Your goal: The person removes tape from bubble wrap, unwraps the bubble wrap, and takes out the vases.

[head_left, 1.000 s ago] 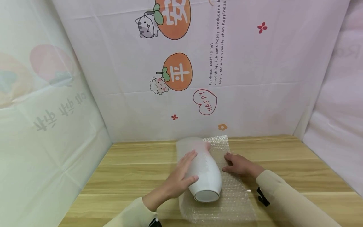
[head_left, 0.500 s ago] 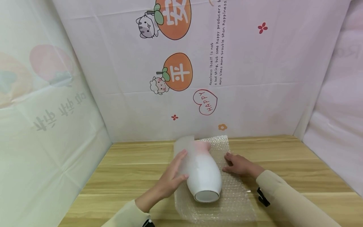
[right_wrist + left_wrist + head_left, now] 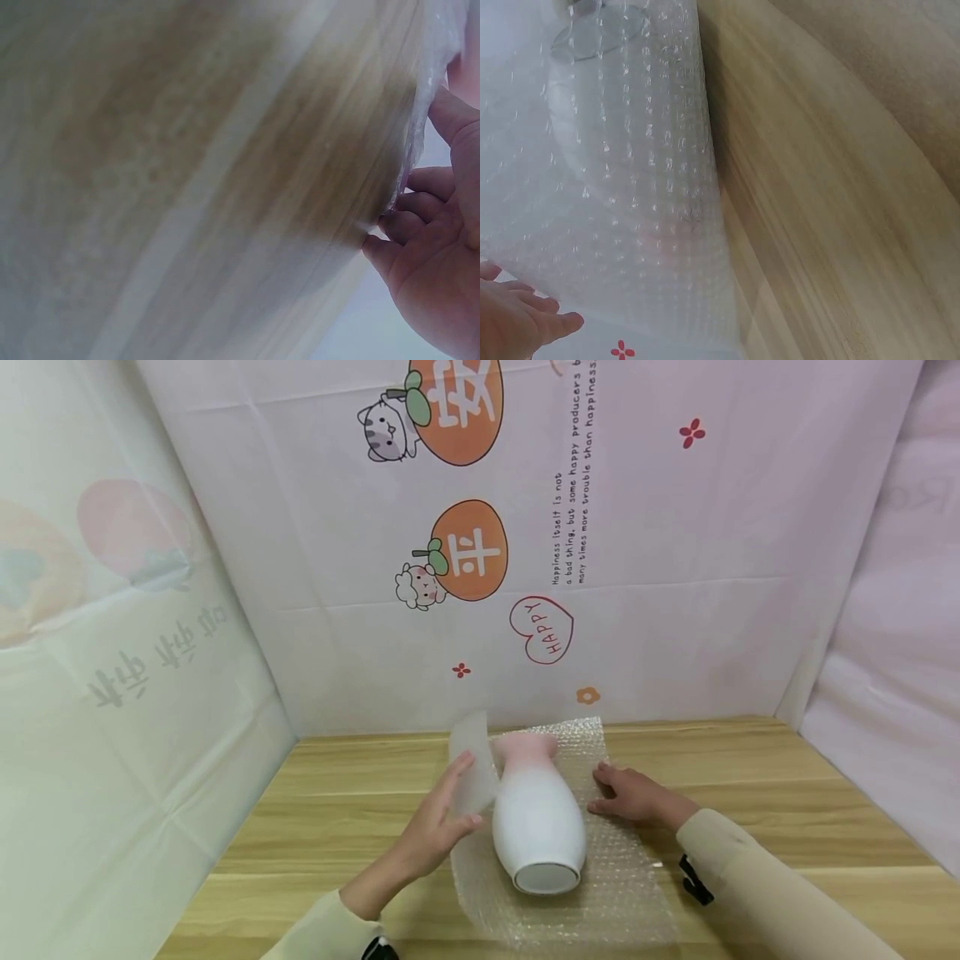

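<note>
A vase point(image 3: 538, 814), white with a pink neck, lies on its side with its round base toward me. Beneath it spreads a sheet of clear bubble wrap point(image 3: 615, 893). The sheet's left side stands raised as a flap, and in the left wrist view the vase shows through the bubble wrap point(image 3: 652, 150). My left hand point(image 3: 431, 831) touches this flap, thumb and fingers spread apart. On the right, my right hand point(image 3: 637, 795) rests at the sheet's right edge. In the right wrist view the fingertips point(image 3: 401, 225) of that hand press along the plastic edge.
The wooden table point(image 3: 360, 827) extends to both sides of the sheet. Behind it hangs a white printed cloth point(image 3: 675, 635), with more cloth point(image 3: 127, 760) along the left and right sides. The vase's neck lies close to the back cloth.
My left hand has moved left, and the bubble wrap flap has come off the vase with it, uncovering the pink neck. My right hand and the vase have stayed in place.
</note>
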Motion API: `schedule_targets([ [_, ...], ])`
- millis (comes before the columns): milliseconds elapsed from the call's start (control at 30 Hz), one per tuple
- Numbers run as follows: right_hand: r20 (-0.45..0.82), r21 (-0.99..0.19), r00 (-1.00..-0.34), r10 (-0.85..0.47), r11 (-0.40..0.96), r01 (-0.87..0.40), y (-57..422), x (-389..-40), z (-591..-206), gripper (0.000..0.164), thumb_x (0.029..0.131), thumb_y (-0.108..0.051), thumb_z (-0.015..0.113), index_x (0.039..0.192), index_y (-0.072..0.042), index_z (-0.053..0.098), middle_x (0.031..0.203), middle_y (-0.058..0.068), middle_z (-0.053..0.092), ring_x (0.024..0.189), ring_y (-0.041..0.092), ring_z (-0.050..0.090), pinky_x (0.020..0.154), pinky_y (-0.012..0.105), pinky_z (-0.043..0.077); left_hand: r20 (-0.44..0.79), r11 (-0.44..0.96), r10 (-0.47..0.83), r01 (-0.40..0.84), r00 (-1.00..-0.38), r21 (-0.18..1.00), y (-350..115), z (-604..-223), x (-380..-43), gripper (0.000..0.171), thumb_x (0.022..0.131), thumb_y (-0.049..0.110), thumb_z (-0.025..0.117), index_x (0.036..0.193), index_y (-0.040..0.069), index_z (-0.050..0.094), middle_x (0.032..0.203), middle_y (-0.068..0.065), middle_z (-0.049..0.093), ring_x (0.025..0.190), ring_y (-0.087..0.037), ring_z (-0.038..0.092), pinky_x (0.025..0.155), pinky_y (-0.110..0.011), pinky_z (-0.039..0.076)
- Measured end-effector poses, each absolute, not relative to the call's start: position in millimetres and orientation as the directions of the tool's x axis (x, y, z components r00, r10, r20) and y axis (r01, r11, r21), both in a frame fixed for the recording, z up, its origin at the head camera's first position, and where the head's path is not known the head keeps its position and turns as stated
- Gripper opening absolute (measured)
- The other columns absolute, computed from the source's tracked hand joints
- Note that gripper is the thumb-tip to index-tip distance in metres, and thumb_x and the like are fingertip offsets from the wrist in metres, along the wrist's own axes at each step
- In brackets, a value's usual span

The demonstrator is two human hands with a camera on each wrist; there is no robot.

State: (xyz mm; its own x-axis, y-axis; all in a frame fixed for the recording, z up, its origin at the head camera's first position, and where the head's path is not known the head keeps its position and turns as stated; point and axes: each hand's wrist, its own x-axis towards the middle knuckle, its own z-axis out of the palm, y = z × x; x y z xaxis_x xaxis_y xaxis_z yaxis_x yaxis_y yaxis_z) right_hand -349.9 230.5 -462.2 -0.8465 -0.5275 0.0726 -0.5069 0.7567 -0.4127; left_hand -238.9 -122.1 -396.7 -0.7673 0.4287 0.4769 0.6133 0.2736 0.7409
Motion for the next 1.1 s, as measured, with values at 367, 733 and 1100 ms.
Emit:
schedule_targets([
  [367, 0.067, -0.41, -0.847, -0.527, 0.759, -0.505, 228.9, -349.7, -460.8, 0.037, 0.09, -0.034, 0.069, 0.08, -0.008, 0.045, 0.137, 0.039, 0.041, 0.129, 0.051, 0.037, 0.085, 0.05, 0.044, 0.439, 0.287, 0.398, 0.564, -0.805, 0.774, -131.8, -395.5, -238.4, 0.083, 0.083, 0.024, 0.066, 0.149, -0.006, 0.026, 0.155, -0.024, 0.023, 0.142, -0.04, 0.016, 0.11, -0.059, 0.015],
  [733, 0.067, -0.413, -0.847, -0.527, 0.758, -0.504, 228.5, -347.9, -460.8, 0.036, 0.09, -0.033, 0.069, 0.08, -0.008, 0.046, 0.136, 0.039, 0.042, 0.128, 0.051, 0.039, 0.086, 0.05, 0.045, 0.346, 0.398, 0.385, 0.492, -0.856, 0.774, -144.5, -398.8, -237.3, 0.089, 0.083, 0.03, 0.07, 0.15, -0.006, 0.025, 0.157, -0.024, 0.016, 0.143, -0.04, 0.013, 0.11, -0.061, 0.014],
  [1100, 0.077, -0.415, -0.848, -0.524, 0.756, -0.506, 229.0, -348.6, -462.2, 0.036, 0.09, -0.031, 0.07, 0.08, -0.007, 0.045, 0.136, 0.039, 0.042, 0.128, 0.05, 0.04, 0.075, 0.043, 0.041, 0.238, 0.43, 0.363, 0.388, -0.901, 0.815, -148.3, -397.0, -239.8, 0.097, 0.082, 0.029, 0.072, 0.152, -0.007, 0.015, 0.158, -0.026, 0.005, 0.144, -0.038, 0.006, 0.11, -0.058, 0.02],
])
